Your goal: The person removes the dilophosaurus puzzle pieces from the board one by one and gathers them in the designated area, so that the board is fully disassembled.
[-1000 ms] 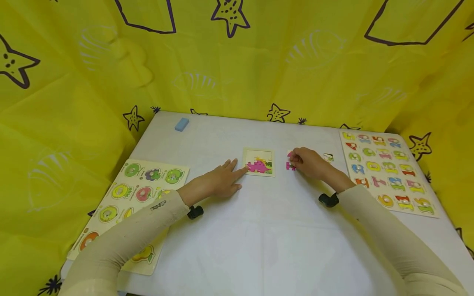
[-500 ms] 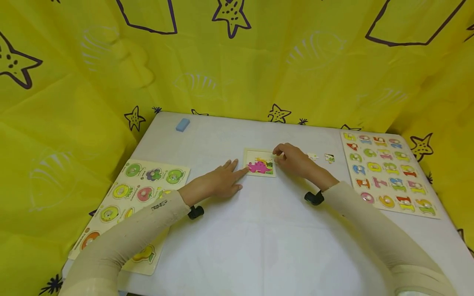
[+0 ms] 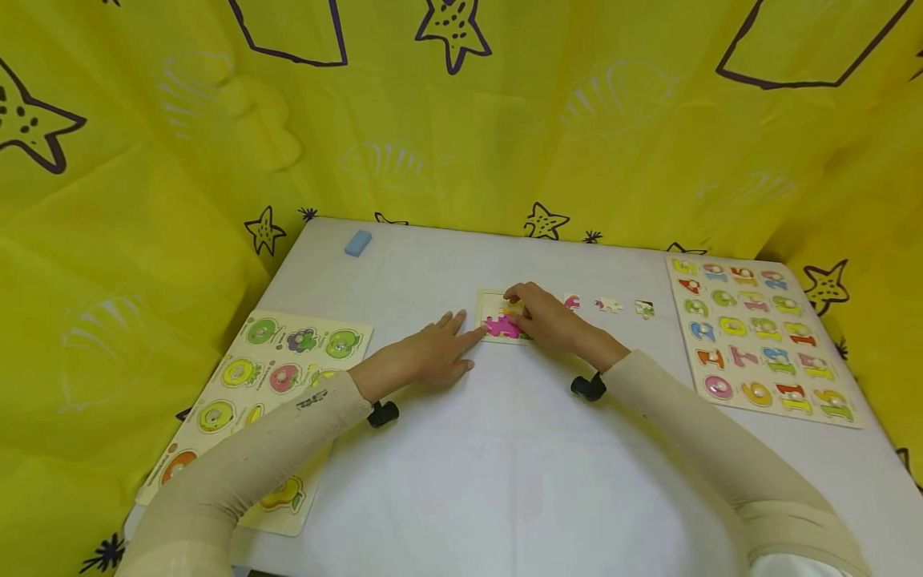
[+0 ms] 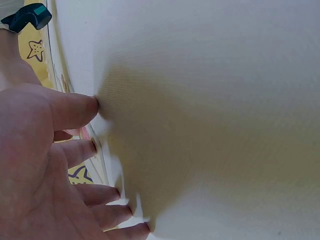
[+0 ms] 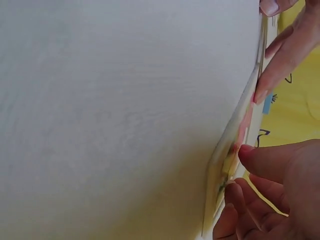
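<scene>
A small square jigsaw puzzle (image 3: 502,324) with a pink dinosaur picture lies in its pale tray (image 3: 493,294) at the middle of the table. With straight, spread fingers, my left hand (image 3: 433,351) rests at the tray's left edge, index fingertip on it. My right hand (image 3: 551,319) is over the right part of the puzzle, thumb and fingers curled together in a pinch on a jigsaw piece that the hand mostly hides. In the right wrist view, the right hand's thumb and fingertips (image 5: 246,153) come close to the tray's surface.
Several items lie around: loose jigsaw pieces (image 3: 609,305) to the right of the tray, a number board (image 3: 764,340) at the far right, a fruit board (image 3: 248,385) under the left forearm, and a blue block (image 3: 357,243) at the back left. A yellow curtain (image 3: 461,144) hangs behind the table.
My right hand has taken a pink jigsaw piece from beside the tray and moved left with it, over the puzzle. The left hand has stayed in place.
</scene>
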`<state>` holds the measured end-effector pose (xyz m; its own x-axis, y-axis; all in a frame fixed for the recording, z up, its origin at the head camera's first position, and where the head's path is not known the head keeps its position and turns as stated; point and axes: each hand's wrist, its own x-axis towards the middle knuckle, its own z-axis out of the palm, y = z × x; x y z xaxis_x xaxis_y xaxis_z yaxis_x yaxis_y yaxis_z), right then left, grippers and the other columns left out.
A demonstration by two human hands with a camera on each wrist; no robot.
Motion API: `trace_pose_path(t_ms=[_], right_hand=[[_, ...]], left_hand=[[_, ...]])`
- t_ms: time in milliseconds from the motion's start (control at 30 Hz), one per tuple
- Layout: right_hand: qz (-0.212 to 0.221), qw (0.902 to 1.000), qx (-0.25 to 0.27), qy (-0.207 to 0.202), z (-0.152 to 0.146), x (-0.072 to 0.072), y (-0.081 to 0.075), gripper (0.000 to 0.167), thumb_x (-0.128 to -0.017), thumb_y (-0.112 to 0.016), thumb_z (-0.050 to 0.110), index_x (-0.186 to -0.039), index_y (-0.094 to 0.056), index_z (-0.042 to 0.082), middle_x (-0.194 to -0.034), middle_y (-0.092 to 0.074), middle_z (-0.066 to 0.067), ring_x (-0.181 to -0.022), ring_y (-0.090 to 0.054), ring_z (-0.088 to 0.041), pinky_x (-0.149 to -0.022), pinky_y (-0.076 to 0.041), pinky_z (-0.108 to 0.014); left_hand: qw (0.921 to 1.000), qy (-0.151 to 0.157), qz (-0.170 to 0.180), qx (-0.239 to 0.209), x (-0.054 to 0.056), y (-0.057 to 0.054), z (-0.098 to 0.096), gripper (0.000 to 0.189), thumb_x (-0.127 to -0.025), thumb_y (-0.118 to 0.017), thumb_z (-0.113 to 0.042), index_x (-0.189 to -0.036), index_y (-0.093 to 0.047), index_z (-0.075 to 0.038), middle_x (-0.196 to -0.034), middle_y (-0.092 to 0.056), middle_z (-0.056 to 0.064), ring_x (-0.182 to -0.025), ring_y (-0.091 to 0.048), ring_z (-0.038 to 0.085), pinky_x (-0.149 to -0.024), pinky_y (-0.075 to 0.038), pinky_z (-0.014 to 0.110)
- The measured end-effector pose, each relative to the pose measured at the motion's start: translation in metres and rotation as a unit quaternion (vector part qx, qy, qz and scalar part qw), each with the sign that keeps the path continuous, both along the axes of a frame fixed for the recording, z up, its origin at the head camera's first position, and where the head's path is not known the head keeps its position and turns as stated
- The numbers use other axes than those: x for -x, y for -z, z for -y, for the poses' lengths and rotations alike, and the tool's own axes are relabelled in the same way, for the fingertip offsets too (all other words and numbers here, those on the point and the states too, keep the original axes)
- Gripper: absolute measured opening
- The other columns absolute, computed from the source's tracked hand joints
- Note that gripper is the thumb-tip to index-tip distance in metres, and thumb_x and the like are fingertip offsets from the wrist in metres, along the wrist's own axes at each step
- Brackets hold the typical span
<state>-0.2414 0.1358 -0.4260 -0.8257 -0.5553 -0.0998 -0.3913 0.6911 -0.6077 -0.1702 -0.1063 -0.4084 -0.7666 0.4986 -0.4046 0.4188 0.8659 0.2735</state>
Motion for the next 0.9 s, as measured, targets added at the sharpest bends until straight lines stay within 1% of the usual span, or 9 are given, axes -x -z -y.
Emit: trace_pose_path(t_ms=[67,133,400,567,700,800,900], right_hand=[[-0.005,1.0,0.001,-0.006,0.0005,-0.0006,0.001,0.04,-0.106,-0.063,0.012,-0.144,-0.054,-0.001,-0.137,-0.058,-0.018,-0.097,-0.056,-0.027,-0.088,-0.052,-0.037],[-0.007,0.9999,-0.001,-0.009,0.0003,-0.0012,0.0016,0.039,-0.107,-0.062,0.012,-0.144,-0.054,0.0,-0.137,-0.058,-0.018,-0.099,-0.056,-0.027,-0.09,-0.051,-0.038],[-0.015,0.9996,-0.004,-0.024,-0.001,-0.004,0.0012,0.039,-0.107,-0.061,0.01,-0.145,-0.055,0.001,-0.142,-0.057,-0.019,-0.11,-0.057,-0.031,-0.105,-0.051,-0.047],[-0.018,0.9992,-0.011,-0.034,-0.0012,-0.0044,0.0004,0.041,-0.107,-0.06,0.008,-0.147,-0.055,0.002,-0.143,-0.056,-0.02,-0.111,-0.056,-0.032,-0.106,-0.051,-0.048],[-0.029,0.9979,-0.02,-0.055,-0.0012,-0.0027,0.0001,0.04,-0.107,-0.057,0.006,-0.148,-0.055,0.002,-0.142,-0.053,-0.022,-0.117,-0.055,-0.032,-0.108,-0.05,-0.05],[-0.034,0.9968,-0.018,-0.07,-0.001,-0.0011,-0.0009,0.04,-0.107,-0.056,0.004,-0.147,-0.055,0.001,-0.139,-0.052,-0.023,-0.116,-0.054,-0.033,-0.107,-0.049,-0.05],[-0.035,0.9963,-0.017,-0.077,-0.0002,0.0005,-0.002,0.041,-0.107,-0.057,0.004,-0.147,-0.054,-0.001,-0.136,-0.051,-0.025,-0.112,-0.054,-0.032,-0.102,-0.05,-0.049]], left_hand=[[1.0,0.0,-0.001,0.001,0.0003,0.0008,-0.0002,0.065,-0.112,-0.048,-0.04,-0.17,-0.023,-0.025,-0.176,-0.008,0.022,-0.163,-0.01,0.043,-0.13,-0.019,0.057],[1.0,0.002,-0.003,0.004,0.0009,0.002,-0.0003,0.065,-0.112,-0.048,-0.041,-0.17,-0.022,-0.026,-0.176,-0.008,0.021,-0.163,-0.01,0.043,-0.13,-0.019,0.057],[0.9999,0.001,-0.005,0.012,0.0026,0.0038,-0.0006,0.066,-0.112,-0.048,-0.042,-0.17,-0.022,-0.027,-0.176,-0.009,0.021,-0.163,-0.011,0.042,-0.13,-0.019,0.057],[0.9999,0.001,-0.003,0.01,0.0018,0.0034,-0.001,0.066,-0.112,-0.048,-0.042,-0.17,-0.023,-0.026,-0.176,-0.009,0.021,-0.163,-0.011,0.042,-0.13,-0.019,0.057],[0.9999,0.003,-0.007,0.01,0.0016,0.0029,-0.0008,0.065,-0.112,-0.048,-0.041,-0.17,-0.023,-0.026,-0.176,-0.01,0.021,-0.162,-0.012,0.043,-0.13,-0.02,0.057],[0.9999,0.003,-0.011,0.01,0.0014,0.0025,-0.0008,0.065,-0.112,-0.048,-0.041,-0.17,-0.024,-0.025,-0.176,-0.01,0.021,-0.162,-0.013,0.043,-0.13,-0.021,0.057],[0.9998,0.006,-0.012,0.013,0.0014,0.0032,-0.0007,0.065,-0.112,-0.048,-0.041,-0.17,-0.024,-0.025,-0.176,-0.01,0.022,-0.162,-0.012,0.043,-0.13,-0.021,0.057]])
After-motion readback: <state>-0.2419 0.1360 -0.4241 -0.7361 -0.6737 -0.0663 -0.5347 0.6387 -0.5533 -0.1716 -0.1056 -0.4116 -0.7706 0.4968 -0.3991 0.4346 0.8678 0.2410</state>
